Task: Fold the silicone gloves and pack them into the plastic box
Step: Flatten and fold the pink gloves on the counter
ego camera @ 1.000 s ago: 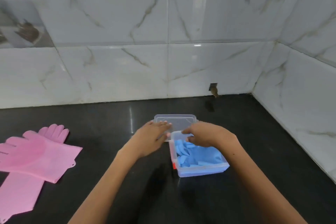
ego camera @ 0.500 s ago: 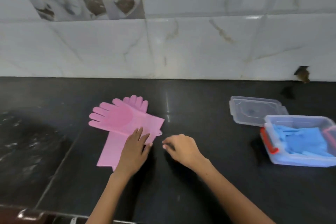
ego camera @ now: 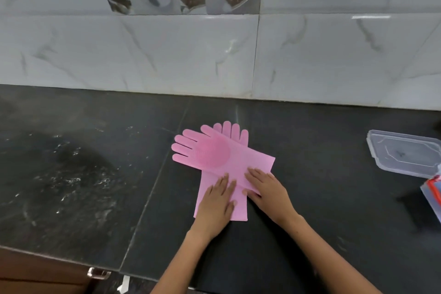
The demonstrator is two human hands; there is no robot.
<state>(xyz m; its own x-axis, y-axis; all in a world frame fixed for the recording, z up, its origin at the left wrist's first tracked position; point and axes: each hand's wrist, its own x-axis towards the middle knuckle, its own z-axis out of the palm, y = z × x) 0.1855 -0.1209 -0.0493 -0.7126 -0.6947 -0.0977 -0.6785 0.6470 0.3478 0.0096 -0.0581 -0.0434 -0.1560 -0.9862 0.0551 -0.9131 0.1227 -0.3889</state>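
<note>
Two pink silicone gloves lie crossed on the black counter. The top glove (ego camera: 214,153) points its fingers left and shows a round bristled palm patch. The lower glove (ego camera: 235,131) points away from me, its cuff toward me. My left hand (ego camera: 218,200) rests flat on the lower glove's cuff. My right hand (ego camera: 265,188) lies with straight fingers on the top glove's cuff. At the right edge, only a corner of the plastic box (ego camera: 432,198) with a red clip shows.
The clear lid (ego camera: 403,153) lies on the counter at the far right, behind the box. A marble-tiled wall (ego camera: 214,55) closes the back. The counter's front edge (ego camera: 59,255) runs at lower left, with a metal handle below it.
The view swung left from the box to the pink gloves. Both hands left the box with blue gloves and now lie on the pink gloves' cuffs.
</note>
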